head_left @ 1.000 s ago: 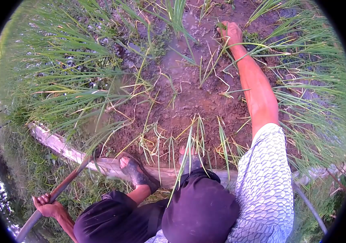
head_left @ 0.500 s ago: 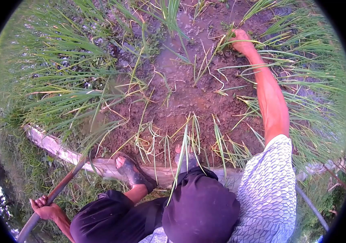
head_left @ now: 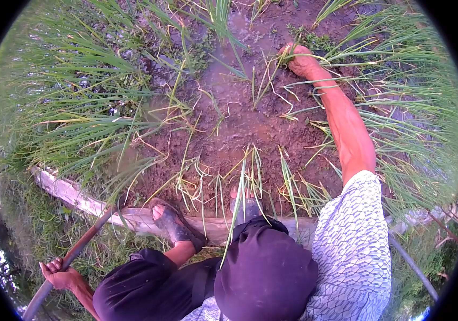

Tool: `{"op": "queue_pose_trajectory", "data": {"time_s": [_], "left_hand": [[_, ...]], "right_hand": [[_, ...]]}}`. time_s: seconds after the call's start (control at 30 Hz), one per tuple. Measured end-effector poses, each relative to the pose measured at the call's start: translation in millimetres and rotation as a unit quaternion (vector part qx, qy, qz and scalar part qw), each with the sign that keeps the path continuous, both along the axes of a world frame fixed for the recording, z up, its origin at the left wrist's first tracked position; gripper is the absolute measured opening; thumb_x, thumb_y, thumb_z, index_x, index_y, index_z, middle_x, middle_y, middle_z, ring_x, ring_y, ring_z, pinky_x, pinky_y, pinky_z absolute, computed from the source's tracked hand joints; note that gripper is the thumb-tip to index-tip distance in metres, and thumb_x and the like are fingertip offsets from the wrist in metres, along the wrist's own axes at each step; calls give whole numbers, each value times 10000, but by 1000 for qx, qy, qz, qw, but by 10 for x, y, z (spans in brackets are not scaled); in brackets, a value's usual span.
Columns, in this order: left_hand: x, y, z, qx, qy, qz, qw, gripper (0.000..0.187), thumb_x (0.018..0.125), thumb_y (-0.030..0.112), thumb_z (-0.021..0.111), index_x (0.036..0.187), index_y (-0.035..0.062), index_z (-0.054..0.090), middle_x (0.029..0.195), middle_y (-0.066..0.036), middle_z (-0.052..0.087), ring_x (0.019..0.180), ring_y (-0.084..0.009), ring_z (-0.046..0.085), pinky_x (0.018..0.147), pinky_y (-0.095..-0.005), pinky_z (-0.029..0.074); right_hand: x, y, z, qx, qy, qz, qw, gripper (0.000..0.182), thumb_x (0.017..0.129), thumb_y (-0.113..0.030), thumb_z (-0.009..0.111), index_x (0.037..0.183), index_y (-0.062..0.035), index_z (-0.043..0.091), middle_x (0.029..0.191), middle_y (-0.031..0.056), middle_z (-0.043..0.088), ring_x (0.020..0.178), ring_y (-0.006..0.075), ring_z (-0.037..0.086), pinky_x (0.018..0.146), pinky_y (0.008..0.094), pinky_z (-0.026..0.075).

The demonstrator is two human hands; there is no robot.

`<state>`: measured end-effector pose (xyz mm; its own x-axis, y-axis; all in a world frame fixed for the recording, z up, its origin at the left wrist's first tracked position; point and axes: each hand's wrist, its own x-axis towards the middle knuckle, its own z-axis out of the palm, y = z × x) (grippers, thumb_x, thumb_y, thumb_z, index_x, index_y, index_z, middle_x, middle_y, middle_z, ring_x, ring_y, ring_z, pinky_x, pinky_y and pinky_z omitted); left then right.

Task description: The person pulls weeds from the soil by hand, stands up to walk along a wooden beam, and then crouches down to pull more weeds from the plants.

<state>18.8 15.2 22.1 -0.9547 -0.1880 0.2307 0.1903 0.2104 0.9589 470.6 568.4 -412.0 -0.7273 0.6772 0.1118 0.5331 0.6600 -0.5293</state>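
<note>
Green shoots [head_left: 288,59] lay at the far edge of the muddy bed [head_left: 245,134], gathered in the right hand [head_left: 299,60], whose fingers were curled tight around them. The left hand [head_left: 60,276] was clenched around a brown pole [head_left: 73,254] outside the bed's near left corner, beyond the pale plank border [head_left: 79,195].

Two hands show: the right hand [head_left: 299,59] at the far edge of the mud bed [head_left: 250,134], the left hand [head_left: 60,275] on one pole [head_left: 73,251] near the bed's left corner. Two feet [head_left: 172,222] rest on one plank [head_left: 132,216] along the near edge. One hose [head_left: 413,265] crosses the right corner. Green shoots [head_left: 79,107] are too many to count.
</note>
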Motion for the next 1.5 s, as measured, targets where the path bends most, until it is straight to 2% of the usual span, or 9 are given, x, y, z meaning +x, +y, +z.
{"op": "queue_pose_trajectory", "data": {"time_s": [0.27,0.3,0.37,0.43,0.67,0.9,1.03,1.3,1.5], "left_hand": [[-45,-47,-2,1,-4,-3,1000,384,964,184,454,612,135,307,546,25,268,477,-109,300,519,-274,345],[-65,-69,2,-2,-3,-4,1000,385,961,184,458,610,135,308,546,25,268,476,-110,301,520,-275,346],[-99,-106,5,-1,-2,-6,1000,385,958,183,464,607,134,311,545,25,269,474,-111,302,521,-275,348],[-111,-122,2,6,-3,-7,1000,384,954,181,470,606,133,314,546,25,271,472,-111,303,522,-275,349],[-88,-98,-6,1,2,-9,1000,382,950,177,481,609,132,316,546,23,274,474,-111,305,523,-278,350],[-105,-110,-1,6,1,-12,1000,372,953,176,476,617,132,324,549,24,276,475,-108,301,525,-277,350],[-92,-99,-8,4,4,-4,1000,368,954,174,473,618,132,329,550,26,279,474,-106,302,526,-275,350],[-72,-71,-6,-8,12,11,1000,370,954,178,473,619,131,323,551,24,269,476,-108,301,523,-277,344],[-20,-4,-26,-16,15,3,1000,374,963,182,459,619,128,322,553,26,258,479,-110,294,518,-279,337]], "right_hand": [[134,375,831,-262,263,-379,848,200,750,-60,672,946,-25,649,754,28,648,618,114,588,518,239,463],[156,366,954,-283,283,-384,832,201,746,-96,676,939,-44,659,755,22,649,658,93,599,548,242,482],[297,478,1007,-247,77,-293,920,211,734,-145,625,928,-91,689,769,83,662,656,191,625,609,321,519],[250,363,995,76,-200,-72,974,208,735,-135,591,919,-91,678,840,150,670,761,300,657,679,394,537],[-4,-120,920,-30,-377,-172,910,194,764,-115,630,925,-12,662,968,195,663,934,384,635,793,446,522],[271,106,572,-4,-326,-142,935,225,782,-190,598,898,-15,677,969,223,651,915,392,631,792,443,517],[541,309,614,-66,-217,-322,919,316,811,-328,591,983,-73,662,967,192,660,925,375,627,796,445,502],[157,-9,809,-76,-256,-262,928,284,755,-279,688,986,-118,647,1002,159,655,997,370,603,842,440,489],[187,114,389,78,-183,-275,941,171,722,-152,594,860,-88,671,871,177,665,848,385,642,725,453,521]]}}
